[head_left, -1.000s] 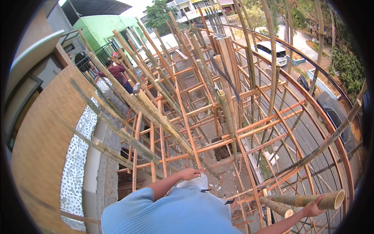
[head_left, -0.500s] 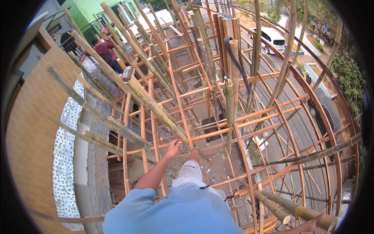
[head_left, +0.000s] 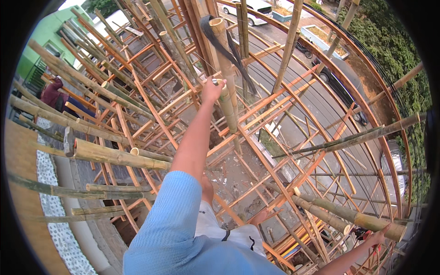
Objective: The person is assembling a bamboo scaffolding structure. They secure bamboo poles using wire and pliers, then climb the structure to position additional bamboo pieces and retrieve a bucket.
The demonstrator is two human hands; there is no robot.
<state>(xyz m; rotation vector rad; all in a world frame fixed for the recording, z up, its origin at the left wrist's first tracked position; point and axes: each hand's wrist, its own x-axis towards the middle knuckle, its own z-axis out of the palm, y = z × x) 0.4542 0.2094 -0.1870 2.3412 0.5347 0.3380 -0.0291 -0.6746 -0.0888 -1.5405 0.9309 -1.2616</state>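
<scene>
I stand high on a scaffold of bamboo poles and orange timber frames. My left hand (head_left: pixel 212 90) reaches up and forward and is closed around an upright bamboo pole (head_left: pixel 228 107); something small and metallic shows at its fingers. A black strap (head_left: pixel 211 28) hangs over the top of that pole. My right hand (head_left: pixel 378 236), low at the right edge, grips the cut end of a thick slanting bamboo pole (head_left: pixel 341 214). My blue sleeve (head_left: pixel 169 220) fills the lower middle.
Another person in a maroon shirt (head_left: pixel 51 93) works on the scaffold at far left. A grey hammer-like tool (head_left: pixel 68 140) rests on a horizontal bamboo pole (head_left: pixel 119 156). Far below lie a street with a white car (head_left: pixel 253 6) and a dark car (head_left: pixel 340 87).
My left hand has risen from near my lap up to the upright bamboo pole and closed on it. The view has tilted upward. My right hand stays on the thick pole's end.
</scene>
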